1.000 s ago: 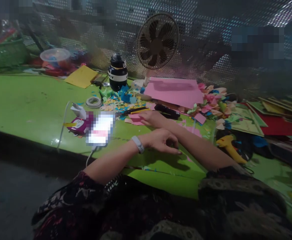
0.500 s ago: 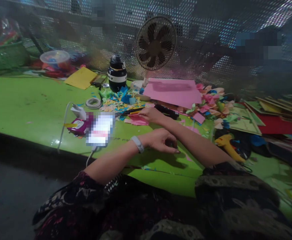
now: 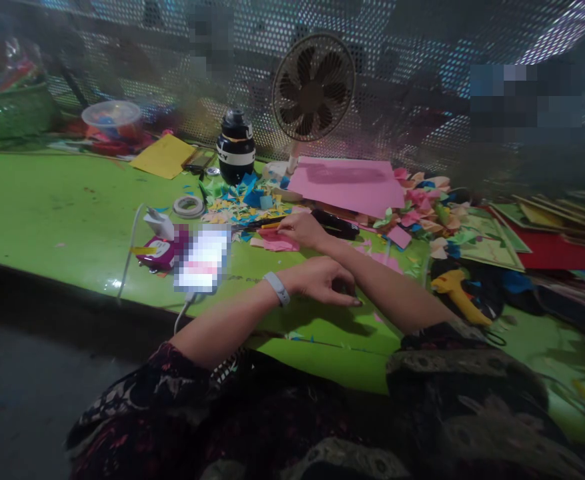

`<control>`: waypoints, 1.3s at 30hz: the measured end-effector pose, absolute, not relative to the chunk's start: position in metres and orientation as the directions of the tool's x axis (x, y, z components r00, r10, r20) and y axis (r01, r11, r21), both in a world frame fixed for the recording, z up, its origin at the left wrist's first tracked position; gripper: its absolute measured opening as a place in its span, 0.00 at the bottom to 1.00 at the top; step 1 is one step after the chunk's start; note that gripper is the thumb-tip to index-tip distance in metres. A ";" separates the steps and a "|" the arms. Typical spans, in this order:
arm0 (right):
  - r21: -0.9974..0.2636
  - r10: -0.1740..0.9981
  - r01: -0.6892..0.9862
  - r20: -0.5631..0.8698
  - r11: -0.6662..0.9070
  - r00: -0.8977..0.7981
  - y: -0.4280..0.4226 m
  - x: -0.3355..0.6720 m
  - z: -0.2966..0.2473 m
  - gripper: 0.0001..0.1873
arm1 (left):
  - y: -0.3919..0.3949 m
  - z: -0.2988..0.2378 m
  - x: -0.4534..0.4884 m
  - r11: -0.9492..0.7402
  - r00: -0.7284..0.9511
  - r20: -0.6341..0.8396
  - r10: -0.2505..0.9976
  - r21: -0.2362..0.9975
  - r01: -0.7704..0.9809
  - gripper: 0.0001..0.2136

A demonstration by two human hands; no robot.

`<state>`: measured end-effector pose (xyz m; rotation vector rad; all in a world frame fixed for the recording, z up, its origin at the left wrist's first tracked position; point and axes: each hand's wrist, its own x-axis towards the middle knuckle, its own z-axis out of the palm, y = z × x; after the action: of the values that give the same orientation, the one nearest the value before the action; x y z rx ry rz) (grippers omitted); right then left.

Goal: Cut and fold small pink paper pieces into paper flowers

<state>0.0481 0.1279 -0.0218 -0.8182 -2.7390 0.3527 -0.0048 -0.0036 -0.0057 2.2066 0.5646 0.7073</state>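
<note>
My right hand (image 3: pixel 303 231) reaches across the green table, its fingertips close together over small pink paper pieces (image 3: pixel 283 243). Whether they grip a piece is hidden. By those fingertips lies a thin yellow stick (image 3: pixel 269 226), and a black object (image 3: pixel 336 224) rests just beyond the hand. Nearer to me, my left hand (image 3: pixel 323 281) is held above the table with fingers loosely curled and thumb apart, nothing visible in it. A pale band (image 3: pixel 277 289) circles the left wrist. My right forearm passes behind the left fingers.
A phone (image 3: pixel 203 259) on a cable lies left beside a purple box (image 3: pixel 165 252). Behind are a tape roll (image 3: pixel 188 207), paper scraps (image 3: pixel 245 203), a black bottle (image 3: pixel 235 150), a fan (image 3: pixel 313 90) and pink sheets (image 3: pixel 345 181). A yellow tool (image 3: pixel 459 293) lies right.
Both hands hold nearly the same pose and place. The whole view has shifted very slightly, and my right sleeve sits a little further left.
</note>
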 end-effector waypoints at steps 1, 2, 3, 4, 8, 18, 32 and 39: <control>-0.305 0.570 0.505 0.187 0.807 -0.800 0.127 0.048 -0.022 0.10 | -0.003 -0.006 -0.005 -0.637 0.749 0.319 0.580 0.752 0.173 0.13; -0.311 0.579 0.510 0.196 0.802 -0.791 0.125 0.048 -0.023 0.10 | -0.003 -0.006 -0.005 -0.642 0.749 0.324 0.578 0.747 0.172 0.14; -0.317 0.588 0.516 0.204 0.796 -0.782 0.124 0.048 -0.024 0.10 | -0.003 -0.006 -0.005 -0.645 0.748 0.326 0.578 0.744 0.174 0.14; -0.326 0.600 0.523 0.211 0.788 -0.772 0.123 0.049 -0.024 0.09 | -0.003 -0.006 -0.005 -0.646 0.748 0.325 0.578 0.742 0.177 0.14; -0.423 0.664 0.547 0.203 0.723 -0.720 0.124 0.053 -0.025 0.09 | -0.004 -0.003 -0.006 -0.647 0.744 0.323 0.584 0.739 0.187 0.14; -0.535 0.680 0.480 0.273 0.695 -0.680 0.119 0.065 -0.012 0.11 | -0.004 -0.005 -0.006 -0.517 0.701 0.290 0.652 0.846 0.131 0.17; 0.161 0.408 0.562 0.532 0.812 -0.742 0.026 0.179 0.010 0.12 | 0.013 -0.009 0.002 0.384 0.346 -0.223 0.911 0.763 -0.519 0.14; -0.129 0.395 0.456 0.731 0.881 -0.557 0.023 0.179 -0.013 0.08 | 0.009 -0.008 0.004 0.422 0.351 -0.261 0.899 0.728 -0.540 0.06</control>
<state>0.1793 0.0232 -0.0134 -0.6091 -2.2260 -0.0951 0.0040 0.0090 -0.0084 0.5876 0.7159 1.0040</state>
